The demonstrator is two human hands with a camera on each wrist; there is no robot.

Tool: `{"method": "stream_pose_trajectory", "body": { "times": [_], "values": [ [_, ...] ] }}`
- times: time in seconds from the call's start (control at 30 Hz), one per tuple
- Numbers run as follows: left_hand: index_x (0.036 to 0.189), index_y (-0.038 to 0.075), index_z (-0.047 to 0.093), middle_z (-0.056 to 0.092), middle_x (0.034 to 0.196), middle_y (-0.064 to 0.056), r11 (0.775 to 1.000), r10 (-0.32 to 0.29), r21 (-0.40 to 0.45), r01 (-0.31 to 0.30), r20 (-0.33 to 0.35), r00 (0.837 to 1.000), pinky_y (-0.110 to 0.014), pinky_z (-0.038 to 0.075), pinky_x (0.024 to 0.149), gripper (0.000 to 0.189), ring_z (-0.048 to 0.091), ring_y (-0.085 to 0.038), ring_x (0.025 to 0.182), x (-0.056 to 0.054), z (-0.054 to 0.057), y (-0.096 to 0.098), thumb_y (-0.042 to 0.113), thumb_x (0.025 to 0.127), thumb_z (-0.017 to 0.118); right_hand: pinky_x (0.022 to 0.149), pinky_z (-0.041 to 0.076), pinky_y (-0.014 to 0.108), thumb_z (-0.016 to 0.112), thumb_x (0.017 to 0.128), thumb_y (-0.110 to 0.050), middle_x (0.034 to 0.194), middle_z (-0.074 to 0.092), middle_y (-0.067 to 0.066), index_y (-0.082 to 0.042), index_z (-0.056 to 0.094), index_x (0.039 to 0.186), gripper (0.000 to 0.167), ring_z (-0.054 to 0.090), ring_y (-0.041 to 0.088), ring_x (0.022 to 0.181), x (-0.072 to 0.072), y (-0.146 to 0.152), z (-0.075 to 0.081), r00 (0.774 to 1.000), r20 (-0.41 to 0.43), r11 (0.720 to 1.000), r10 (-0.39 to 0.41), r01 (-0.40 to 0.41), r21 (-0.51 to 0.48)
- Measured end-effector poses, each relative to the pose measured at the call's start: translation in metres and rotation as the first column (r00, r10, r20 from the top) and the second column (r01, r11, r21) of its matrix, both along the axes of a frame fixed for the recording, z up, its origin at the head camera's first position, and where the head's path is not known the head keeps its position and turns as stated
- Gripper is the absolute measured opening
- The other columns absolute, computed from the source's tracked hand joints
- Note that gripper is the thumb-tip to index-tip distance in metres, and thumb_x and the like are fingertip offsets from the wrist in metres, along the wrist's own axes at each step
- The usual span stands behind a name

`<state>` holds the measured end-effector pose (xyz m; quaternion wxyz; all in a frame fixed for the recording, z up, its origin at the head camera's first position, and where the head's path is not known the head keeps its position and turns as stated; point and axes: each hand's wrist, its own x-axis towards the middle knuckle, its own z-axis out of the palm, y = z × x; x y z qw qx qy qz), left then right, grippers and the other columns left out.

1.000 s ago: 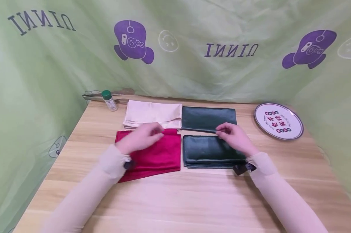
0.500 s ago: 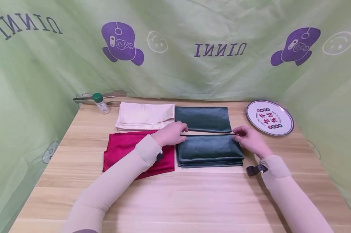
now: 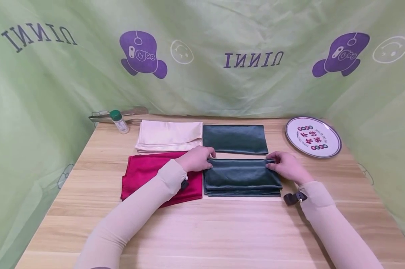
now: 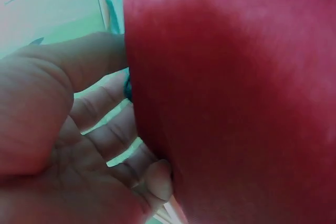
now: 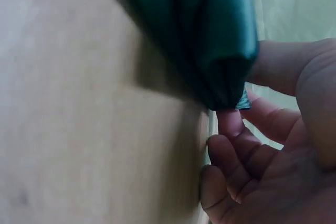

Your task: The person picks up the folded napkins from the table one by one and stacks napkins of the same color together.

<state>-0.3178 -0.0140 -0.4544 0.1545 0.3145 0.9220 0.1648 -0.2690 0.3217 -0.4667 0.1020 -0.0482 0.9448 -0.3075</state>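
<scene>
A folded dark green satin cloth (image 3: 243,175) lies in the near right place of a two-by-two layout in the head view. My left hand (image 3: 198,158) pinches its far left corner, reaching across the folded red cloth (image 3: 145,172). At the far right corner, my right hand (image 3: 288,166) pinches the same green cloth between thumb and fingers. The right wrist view shows the layered green end (image 5: 226,72) between them. In the left wrist view the red cloth (image 4: 226,103) fills much of the picture and hides my left fingertips.
Behind are a folded pale pink cloth (image 3: 170,134) and another dark green cloth (image 3: 234,139). A white plate (image 3: 313,137) with a dark rim stands at the right. A green-capped shaker (image 3: 120,122) is at the back left, beside metal utensils (image 3: 135,111). A green curtain (image 3: 202,86) encloses the table.
My left hand has come right from over the red cloth to the near green cloth's left corner. My right hand has shifted right to its other corner, and both now pinch it.
</scene>
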Motion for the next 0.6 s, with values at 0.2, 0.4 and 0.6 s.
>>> {"method": "stream_pose_trajectory", "body": {
  "times": [0.2, 0.4, 0.6],
  "values": [
    [0.114, 0.011, 0.063, 0.064, 0.097, -0.004, 0.995, -0.013, 0.096, 0.01, 0.031, 0.999, -0.033, 0.048, 0.084, 0.027, 0.058, -0.02, 0.09, -0.001, 0.004, -0.001, 0.01, 0.088, 0.07, 0.074, 0.043, 0.037, 0.065, 0.092, -0.016, 0.092, 0.061, 0.01, -0.002, 0.063, 0.103, 0.018, 0.054, 0.025, 0.081, 0.002, -0.002, 0.004, 1.0, -0.004, 0.999, -0.012, 0.012, -0.031],
    [0.114, 0.006, 0.065, 0.062, 0.098, -0.007, 0.946, 0.033, 0.319, -0.063, 0.098, 0.995, -0.03, 0.047, 0.081, 0.025, 0.057, -0.019, 0.086, -0.012, 0.025, -0.01, 0.004, 0.088, 0.065, 0.066, 0.046, 0.032, 0.058, 0.097, -0.016, 0.092, 0.053, 0.012, 0.001, 0.051, 0.109, 0.022, 0.052, 0.022, 0.077, -0.008, -0.001, 0.026, 0.997, 0.043, 0.966, -0.059, 0.068, -0.249],
    [0.115, 0.008, 0.064, 0.062, 0.103, -0.008, 0.873, 0.142, 0.448, -0.192, 0.144, 0.979, -0.033, 0.048, 0.081, 0.024, 0.058, -0.02, 0.086, -0.041, 0.051, -0.011, 0.006, 0.091, 0.064, 0.064, 0.049, 0.025, 0.057, 0.099, -0.021, 0.089, 0.054, 0.005, 0.001, 0.049, 0.116, 0.029, 0.053, 0.011, 0.075, -0.041, -0.01, 0.053, 0.982, -0.012, 0.907, -0.187, 0.168, -0.386]
  ]
}}
